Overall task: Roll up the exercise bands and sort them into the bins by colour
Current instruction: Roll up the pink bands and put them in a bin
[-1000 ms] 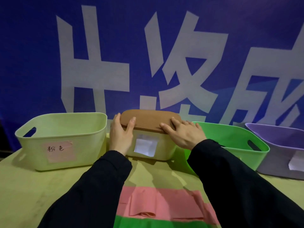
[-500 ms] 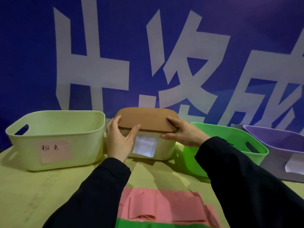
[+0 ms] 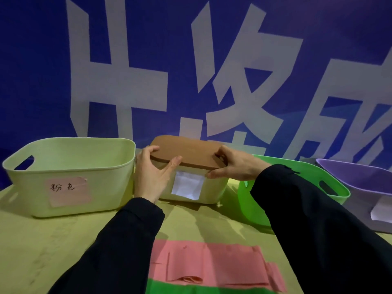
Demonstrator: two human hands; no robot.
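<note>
head view: the pink band (image 3: 214,266) is lying flat on the yellow-green worktop (image 3: 53,247), long axis running left to right, a blue banner (image 3: 148,49) behind. left hand (image 3: 151,177) and right hand (image 3: 235,166) are gripping the brown lid (image 3: 186,151) by its ends — fingers curled around it — over the small bin (image 3: 214,187).

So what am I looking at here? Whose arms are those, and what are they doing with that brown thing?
The camera sits on a person's head, so you see their own two arms in dark sleeves reaching forward. The left hand and the right hand each grip one end of a brown lid on top of a small cream box. Beside it stand a pale bin with a pink label, a green bin and a purple bin. All rest on a yellow-green table. Near the person lie a pink exercise band and part of a green band, flat, not yet rolled.
</note>
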